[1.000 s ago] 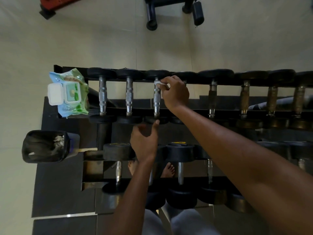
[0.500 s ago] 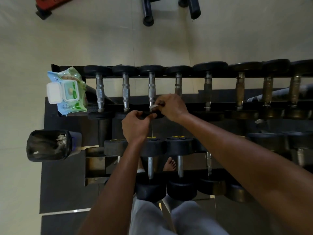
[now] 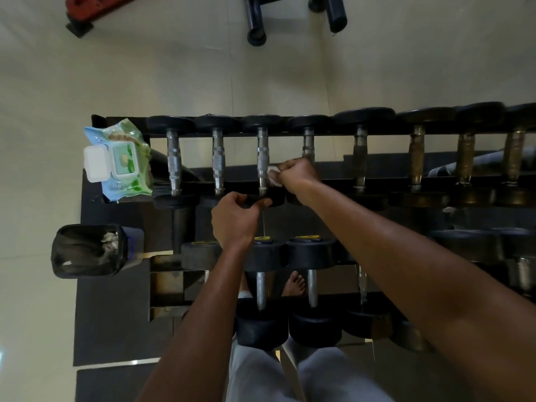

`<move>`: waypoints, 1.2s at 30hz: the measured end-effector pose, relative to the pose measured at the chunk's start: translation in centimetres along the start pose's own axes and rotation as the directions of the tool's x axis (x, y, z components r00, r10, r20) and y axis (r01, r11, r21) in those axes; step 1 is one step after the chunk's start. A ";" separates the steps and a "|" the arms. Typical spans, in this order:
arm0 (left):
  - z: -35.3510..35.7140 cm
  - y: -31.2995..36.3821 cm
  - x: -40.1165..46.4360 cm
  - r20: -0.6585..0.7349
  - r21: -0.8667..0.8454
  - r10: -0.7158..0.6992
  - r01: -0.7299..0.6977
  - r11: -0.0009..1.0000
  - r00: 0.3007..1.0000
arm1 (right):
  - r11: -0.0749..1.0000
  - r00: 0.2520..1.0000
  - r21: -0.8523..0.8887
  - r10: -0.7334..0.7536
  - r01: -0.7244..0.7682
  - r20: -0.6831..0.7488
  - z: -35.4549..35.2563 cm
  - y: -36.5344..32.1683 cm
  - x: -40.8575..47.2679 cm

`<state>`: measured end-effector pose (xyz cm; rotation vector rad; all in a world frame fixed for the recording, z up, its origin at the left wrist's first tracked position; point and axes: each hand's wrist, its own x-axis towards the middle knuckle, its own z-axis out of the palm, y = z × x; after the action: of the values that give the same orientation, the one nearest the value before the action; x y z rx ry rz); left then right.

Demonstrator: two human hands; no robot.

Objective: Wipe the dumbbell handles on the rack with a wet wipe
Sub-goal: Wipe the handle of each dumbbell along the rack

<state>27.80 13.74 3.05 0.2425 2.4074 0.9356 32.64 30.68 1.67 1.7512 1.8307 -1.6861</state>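
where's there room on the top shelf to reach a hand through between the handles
Open gaps between the first three chrome handles, right of the wipes pack. Crowded around the third handle: right hand with wipe, left hand below.

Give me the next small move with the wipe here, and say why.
Probably stroke the wet wipe up the third dumbbell handle: the right hand holds it at the handle's near end, while the left hand grips that dumbbell's near head.

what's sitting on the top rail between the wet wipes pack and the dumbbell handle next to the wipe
In the head view, two dumbbell handles lie between the wet wipes pack and the third handle, beside the wipe in the right hand.
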 end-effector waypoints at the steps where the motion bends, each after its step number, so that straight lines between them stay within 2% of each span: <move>1: 0.1 0.0 0.0 -0.003 -0.004 -0.005 0.005 1.000 1.000 | 0.993 0.999 0.112 0.028 -0.025 -0.031 0.1 -0.6 0.2; 5: 0.3 -0.2 -0.2 -0.014 -0.011 -0.015 0.014 1.000 1.000 | 0.946 0.989 0.308 0.130 -0.103 -0.066 -0.2 -3.9 1.1; 10: 0.4 -0.1 -0.4 -0.025 -0.003 -0.014 0.014 1.000 1.000 | 0.921 0.989 0.378 0.128 -0.092 -0.070 -0.6 -5.6 1.9; 12: 0.4 -0.2 -0.4 -0.033 -0.002 -0.026 0.026 1.000 0.999 | 0.934 0.994 0.357 0.029 0.013 -0.110 -0.7 -4.9 1.8; 13: 0.5 -0.3 -0.4 -0.037 -0.004 -0.027 0.027 1.000 0.999 | 0.952 0.986 0.282 -0.079 0.118 -0.146 -0.7 -4.5 1.7; 14: 0.5 -0.4 -0.5 -0.041 -0.007 -0.029 0.028 1.000 0.999 | 0.958 0.958 0.139 -0.226 0.252 -0.177 -0.7 -4.2 1.5; 15: 0.6 -0.4 -0.6 -0.042 -0.011 -0.028 0.028 1.000 0.999 | 0.919 0.900 -0.055 -0.393 0.390 -0.188 -0.7 -4.2 1.3; 17: 0.7 -0.6 -0.7 -0.054 -0.011 -0.022 0.022 1.000 0.998 | 0.701 0.726 -0.435 -0.673 0.566 -0.139 -0.6 -4.4 1.4; 18: 0.7 -0.7 -0.8 -0.065 -0.007 -0.023 0.023 1.000 0.998 | 0.571 0.636 -0.556 -0.766 0.604 -0.096 -0.7 -4.5 1.6; 21: 0.8 -0.8 -0.8 -0.083 0.002 -0.032 0.032 0.999 0.996 | 0.232 0.445 -0.765 -0.892 0.601 0.080 -1.0 -4.7 2.5; 23: 0.8 -0.8 -0.9 -0.084 0.012 -0.024 0.026 1.000 0.996 | 0.083 0.400 -0.828 -0.899 0.554 0.177 -1.0 -4.6 2.7; 25: 0.7 -0.7 -0.9 -0.083 0.013 -0.026 0.027 1.000 0.996 | 0.041 0.428 -0.839 -0.873 0.543 0.234 -0.8 -5.2 2.4; 28: 0.5 -0.5 -1.0 -0.074 0.002 -0.041 0.042 0.999 0.996 | 0.042 0.557 -0.851 -0.772 0.524 0.306 -0.4 -7.0 1.7; 29: 0.5 -0.6 -0.9 -0.069 0.004 -0.037 0.037 0.999 0.997 | 0.049 0.580 -0.846 -0.749 0.531 0.320 -0.4 -7.4 1.5; 33: 0.4 -0.7 -1.0 -0.071 0.003 -0.030 0.030 1.000 0.997 | 0.103 0.638 -0.799 -0.667 0.592 0.386 -0.5 -8.2 0.7; 36: 0.4 -0.6 -1.0 -0.070 -0.006 -0.027 0.027 1.000 0.997 | 0.050 0.653 -0.769 -0.566 0.637 0.504 -0.3 -7.9 0.4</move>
<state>28.87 13.19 2.83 0.1778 2.4659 0.9524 26.77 33.26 6.33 0.3503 2.8190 -0.3162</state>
